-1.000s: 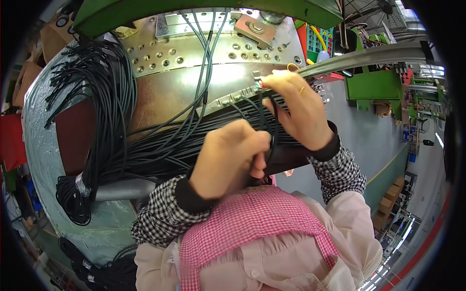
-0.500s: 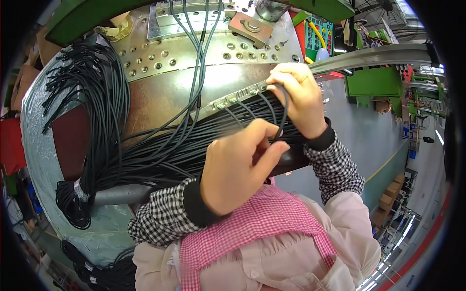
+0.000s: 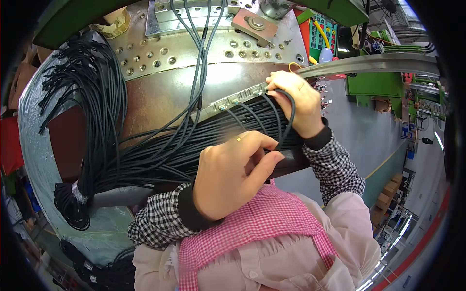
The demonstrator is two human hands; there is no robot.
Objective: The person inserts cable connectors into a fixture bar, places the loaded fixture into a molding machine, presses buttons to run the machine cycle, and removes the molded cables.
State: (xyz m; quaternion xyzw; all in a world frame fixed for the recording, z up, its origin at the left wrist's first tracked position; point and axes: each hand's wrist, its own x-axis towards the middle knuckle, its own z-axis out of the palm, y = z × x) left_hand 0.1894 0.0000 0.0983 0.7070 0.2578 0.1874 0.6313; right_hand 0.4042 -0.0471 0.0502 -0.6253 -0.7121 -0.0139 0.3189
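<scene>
My right hand (image 3: 298,99) is closed at the right end of a narrow metal strip fixture (image 3: 233,101), its fingers and thumb pinching a black cable (image 3: 292,109) there. That cable bends in a loop from the right fingertips down to my left hand (image 3: 230,172). My left thumb and forefinger come together on the cable's lower run, with a small gap showing behind the tips. Several short cables run out of slots in the strip. Beneath both hands lies a thick bundle of black cables (image 3: 160,157).
A metal plate with holes (image 3: 184,48) and a bolted clamp block (image 3: 255,25) stand beyond the strip. Loose cable ends (image 3: 80,63) hang at the left. A grey rail (image 3: 374,64) extends right. Behind it is a green panel with buttons (image 3: 324,36).
My left hand has shifted slightly down and left. The cable's loop at my right hand bulges wider. My right hand stays at the strip's end.
</scene>
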